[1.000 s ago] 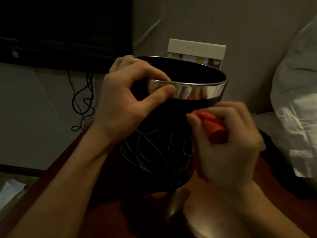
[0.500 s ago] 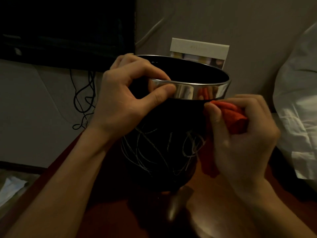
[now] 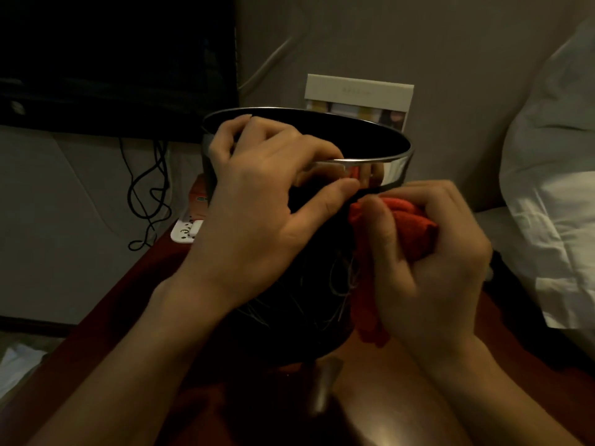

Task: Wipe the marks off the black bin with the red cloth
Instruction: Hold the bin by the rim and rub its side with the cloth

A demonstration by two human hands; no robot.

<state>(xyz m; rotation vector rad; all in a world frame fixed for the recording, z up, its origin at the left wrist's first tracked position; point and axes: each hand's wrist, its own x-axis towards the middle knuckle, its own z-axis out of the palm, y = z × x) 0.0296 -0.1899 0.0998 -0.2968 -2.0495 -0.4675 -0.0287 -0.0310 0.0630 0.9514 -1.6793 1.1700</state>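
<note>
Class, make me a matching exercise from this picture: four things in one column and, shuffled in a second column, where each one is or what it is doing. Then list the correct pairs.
Column one:
1. left hand
2. right hand
3. bin
4. card

Column two:
A. stands against the wall behind the bin
B. grips the shiny rim
C. holds the bunched red cloth against the bin's side
D. black, with pale scribbled marks on its side

Pairs: 1-B, 2-C, 3-D, 4-A
</note>
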